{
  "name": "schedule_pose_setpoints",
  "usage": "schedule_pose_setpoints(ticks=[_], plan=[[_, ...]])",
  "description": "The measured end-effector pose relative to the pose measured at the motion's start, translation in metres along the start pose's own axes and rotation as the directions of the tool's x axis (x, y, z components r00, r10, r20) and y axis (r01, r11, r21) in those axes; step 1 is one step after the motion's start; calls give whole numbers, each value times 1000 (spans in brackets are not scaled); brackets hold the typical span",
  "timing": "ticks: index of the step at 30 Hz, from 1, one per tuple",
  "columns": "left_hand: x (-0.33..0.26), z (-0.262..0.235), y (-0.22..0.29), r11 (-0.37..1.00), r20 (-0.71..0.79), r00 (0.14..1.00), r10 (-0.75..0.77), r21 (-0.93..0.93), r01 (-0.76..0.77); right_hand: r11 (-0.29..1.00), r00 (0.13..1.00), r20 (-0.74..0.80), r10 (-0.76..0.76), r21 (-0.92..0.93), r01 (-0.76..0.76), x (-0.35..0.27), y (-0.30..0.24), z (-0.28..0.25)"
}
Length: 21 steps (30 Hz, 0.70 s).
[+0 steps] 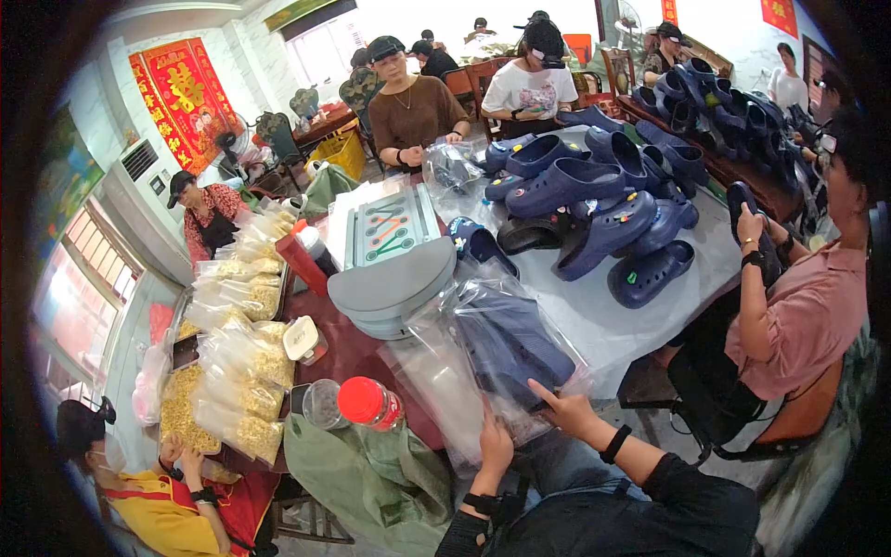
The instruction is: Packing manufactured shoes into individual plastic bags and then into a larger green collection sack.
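Note:
A clear plastic bag (pixel 574 357) lies at the near edge of the table with a pair of navy clogs (pixel 510 339) inside. My left hand (pixel 496 447) is closed on the bag's near edge, with most of its fingers hidden. From the right, my right hand (pixel 568 413) grips the bag near the clogs; its index finger stretches over the navy surface and its other fingers are partly hidden. More clear plastic (pixel 418 371) spreads to the left of the clogs.
A pile of navy clogs (pixel 594 200) covers the table's far right. Left of it stands a grey machine (pixel 394 278). A red-lidded jar (pixel 369 401) and green cloth (pixel 371 473) are nearby. Bags of yellow pieces (pixel 243 371) line the left. Co-workers sit around, one close right (pixel 789 306).

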<state>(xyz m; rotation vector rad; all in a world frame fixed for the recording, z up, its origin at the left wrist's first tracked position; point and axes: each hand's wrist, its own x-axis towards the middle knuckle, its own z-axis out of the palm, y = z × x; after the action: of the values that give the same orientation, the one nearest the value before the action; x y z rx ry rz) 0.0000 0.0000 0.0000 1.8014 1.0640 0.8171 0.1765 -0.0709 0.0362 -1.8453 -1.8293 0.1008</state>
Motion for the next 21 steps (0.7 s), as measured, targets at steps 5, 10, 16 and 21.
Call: schedule_pose_setpoints(ticks=[5,10,16,21], plan=[[5,-5,21,1000,-38,999,-9,6,9,982,996,-92,14,-184,-31,8,3,14],[-5,-7,32,990,68,998,6,138,-15,973,989,-147,24,-222,-57,6,1,22],[-9,-4,37,971,122,987,-100,229,70,969,984,-107,145,-185,-163,13,-15,14],[-8,1,9,962,47,988,148,227,-155,956,980,-54,189,-217,-197,12,-13,24]])
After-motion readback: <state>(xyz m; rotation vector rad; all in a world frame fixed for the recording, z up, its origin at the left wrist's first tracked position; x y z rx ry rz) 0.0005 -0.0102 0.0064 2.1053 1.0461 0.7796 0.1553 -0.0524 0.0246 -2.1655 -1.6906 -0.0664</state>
